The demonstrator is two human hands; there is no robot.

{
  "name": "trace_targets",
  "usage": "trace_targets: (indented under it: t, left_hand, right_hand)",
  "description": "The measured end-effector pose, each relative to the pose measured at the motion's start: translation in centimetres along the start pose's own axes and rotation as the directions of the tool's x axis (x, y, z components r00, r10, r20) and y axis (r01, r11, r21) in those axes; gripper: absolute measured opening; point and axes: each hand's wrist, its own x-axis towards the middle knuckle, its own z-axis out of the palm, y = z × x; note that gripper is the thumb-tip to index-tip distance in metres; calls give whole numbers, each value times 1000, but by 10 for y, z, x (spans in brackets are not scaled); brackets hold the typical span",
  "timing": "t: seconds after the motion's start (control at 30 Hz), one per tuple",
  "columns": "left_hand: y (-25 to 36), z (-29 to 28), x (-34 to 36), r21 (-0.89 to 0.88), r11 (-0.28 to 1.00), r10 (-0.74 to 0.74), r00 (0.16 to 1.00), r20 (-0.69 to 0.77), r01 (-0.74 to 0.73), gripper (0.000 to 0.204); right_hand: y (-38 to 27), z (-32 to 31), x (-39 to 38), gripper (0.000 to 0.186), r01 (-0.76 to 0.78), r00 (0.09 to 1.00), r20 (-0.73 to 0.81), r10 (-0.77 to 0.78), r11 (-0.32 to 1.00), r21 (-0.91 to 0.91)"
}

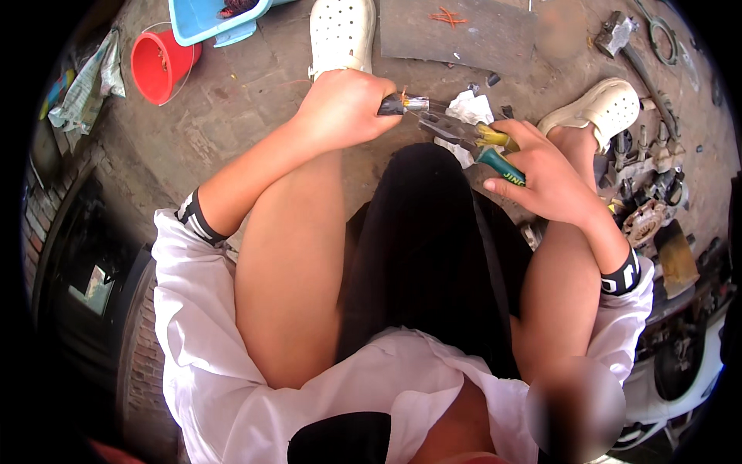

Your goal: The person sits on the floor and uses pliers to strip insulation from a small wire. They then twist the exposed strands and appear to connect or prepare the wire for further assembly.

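Observation:
My left hand (348, 108) is closed around a short black piece (392, 105) with a shiny silvery end and a bit of orange at its neck. It looks like a thick cable end, though its exact kind is unclear. In my right hand (541, 166) are pliers (448, 129) with one yellow and one green handle. Their metal jaws point toward the silvery end, and thin strands show between the two. Whether the jaws grip a strand cannot be made out. Crumpled white paper (470, 107) lies on the floor just beyond the pliers.
A red bucket (158, 66) and a light blue basin (220, 19) stand at the far left. Orange scraps (448, 16) lie on a dark flat sheet (417, 39). A hammer (638, 66) and several metal parts (657, 151) lie to the right, beyond my cream clog (591, 108).

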Motion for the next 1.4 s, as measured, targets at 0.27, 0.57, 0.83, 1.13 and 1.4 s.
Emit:
trace_targets:
  t: [0.27, 0.57, 0.83, 1.13, 1.4]
  left_hand:
    - [1, 3, 4, -115, 993, -35, 998, 49, 40, 14]
    - [2, 4, 2, -52, 998, -41, 995, 87, 45, 15]
    - [1, 6, -2, -82, 995, -44, 973, 226, 64, 15]
    - [-3, 5, -14, -132, 991, 7, 980, 201, 21, 23]
    - [5, -3, -14, -123, 992, -1, 977, 214, 28, 21]
  right_hand:
    - [-7, 7, 8, 31, 6, 1000, -25, -4, 998, 61]
    - [-12, 10, 3, 28, -50, 998, 43, 41, 973, 227]
    - [-14, 15, 0, 27, -38, 998, 63, 21, 957, 287]
    - [-22, 12, -1, 29, -52, 992, 126, 8, 936, 348]
    - [-19, 12, -6, 32, -54, 989, 146, -15, 888, 457]
